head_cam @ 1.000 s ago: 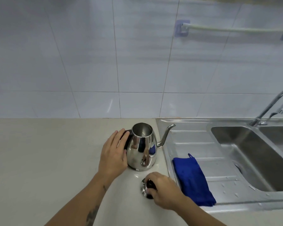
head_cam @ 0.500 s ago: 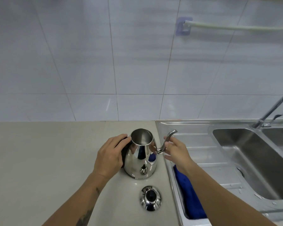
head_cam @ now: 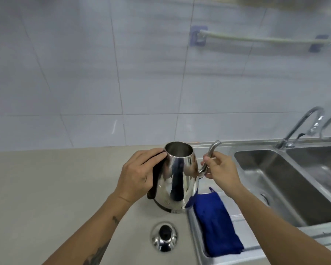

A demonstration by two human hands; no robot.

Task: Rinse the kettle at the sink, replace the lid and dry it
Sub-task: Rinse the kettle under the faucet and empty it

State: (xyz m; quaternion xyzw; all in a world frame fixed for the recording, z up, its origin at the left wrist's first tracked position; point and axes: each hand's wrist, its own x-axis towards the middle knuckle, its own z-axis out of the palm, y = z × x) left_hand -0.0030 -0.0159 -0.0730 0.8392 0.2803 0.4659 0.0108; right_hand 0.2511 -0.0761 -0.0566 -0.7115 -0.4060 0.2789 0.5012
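Observation:
A shiny steel kettle [head_cam: 177, 180] with an open top is held upright at the counter's edge beside the sink, seemingly lifted slightly off the counter. My left hand [head_cam: 137, 175] is wrapped around its dark handle on the left. My right hand [head_cam: 221, 170] pinches the thin curved spout on the right. The kettle's steel lid [head_cam: 164, 238] with a black knob lies on the counter in front of the kettle, touched by neither hand. A blue cloth [head_cam: 217, 222] lies folded on the sink's drainboard, just right of the lid.
The steel sink [head_cam: 287, 190] has a deep basin to the right, with a second basin beyond it. A curved faucet [head_cam: 302, 127] rises at the back. A towel rail [head_cam: 256, 39] is fixed to the tiled wall. Beige counter [head_cam: 46, 188] stretches to the left.
My right hand let go of the lid, leaving it on the counter, and moved up to grip the spout. The kettle now sits higher and nearer in view.

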